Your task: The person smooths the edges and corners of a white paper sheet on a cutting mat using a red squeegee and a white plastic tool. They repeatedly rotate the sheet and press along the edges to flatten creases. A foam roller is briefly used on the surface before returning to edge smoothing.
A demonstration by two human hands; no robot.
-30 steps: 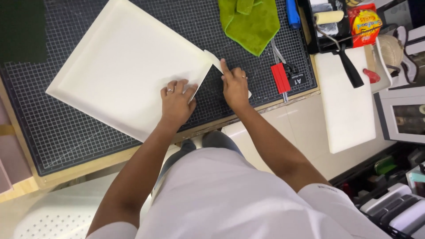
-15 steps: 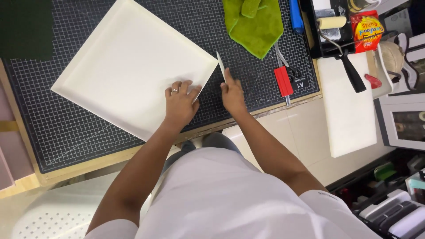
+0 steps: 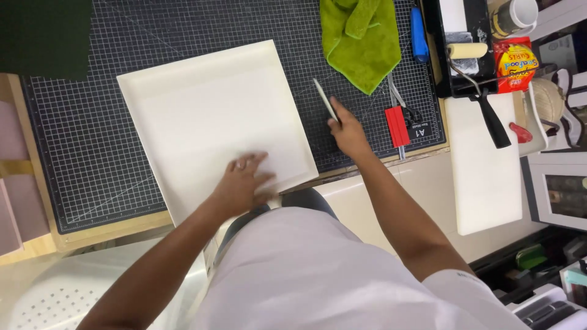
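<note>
Rotated since earlier, one flat white square board [image 3: 214,116] lies under the flat, open left hand [image 3: 241,183]; right hand [image 3: 348,131] now pinches one thin pale folding tool [image 3: 325,101] beside it.

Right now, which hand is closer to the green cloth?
The right hand. It is just below the green cloth, holding a thin white tool. The left hand is farther away, pressing on the white board.
</note>
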